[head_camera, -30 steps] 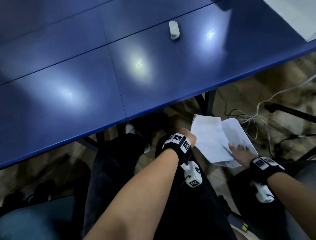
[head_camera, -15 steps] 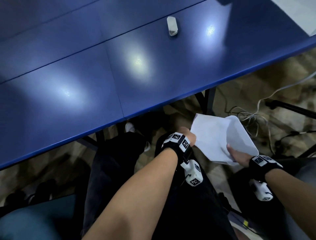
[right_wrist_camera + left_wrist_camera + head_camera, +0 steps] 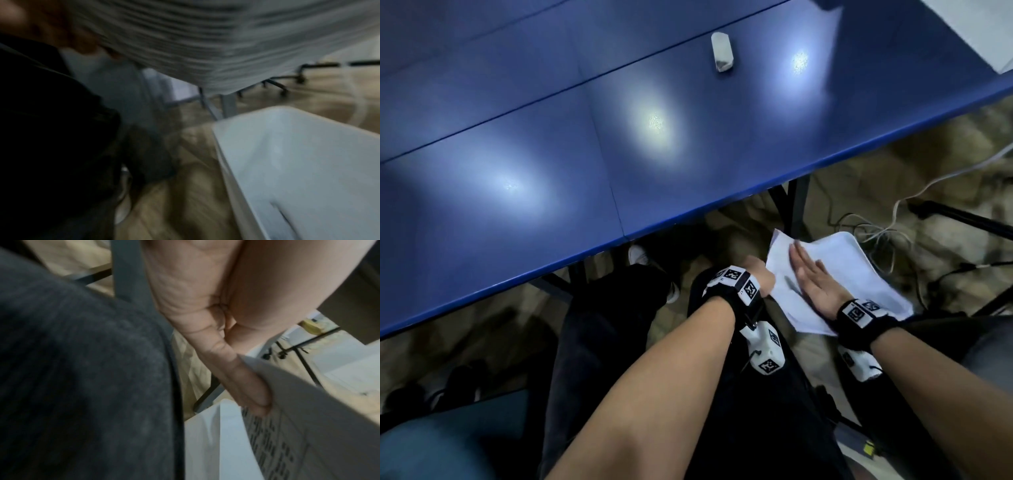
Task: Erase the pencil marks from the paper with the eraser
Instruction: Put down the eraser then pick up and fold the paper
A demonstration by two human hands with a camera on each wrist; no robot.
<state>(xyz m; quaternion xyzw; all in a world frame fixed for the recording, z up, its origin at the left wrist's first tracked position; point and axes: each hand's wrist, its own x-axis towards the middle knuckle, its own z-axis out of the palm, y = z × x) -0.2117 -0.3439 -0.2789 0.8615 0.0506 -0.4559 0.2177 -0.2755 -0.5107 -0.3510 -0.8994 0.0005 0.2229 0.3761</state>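
Since a second ago, the right hand (image 3: 812,286) has come off the paper's near edge and now lies flat on top of the sheets, fingers (image 3: 800,255) straight and close together, pointing toward 11 o'clock. Below the tabletop's (image 3: 524,144) near edge, the paper (image 3: 859,274) sits over the person's lap at about 4 o'clock in the head view, a white stack with printed lines on its underside. At the stack's 9 o'clock edge the left hand (image 3: 756,274) holds on; the left wrist view shows its thumb (image 3: 242,381) and a finger pinching the sheet's edge (image 3: 308,394). Far up on the blue tabletop, near 12 o'clock, the eraser (image 3: 721,51) lies alone, well apart from both hands. From the right wrist view, only blurred paper (image 3: 205,40) overhead and a white sheet (image 3: 308,162) can be made out. Cables (image 3: 876,233) trail over the floor past the paper at 3 o'clock.
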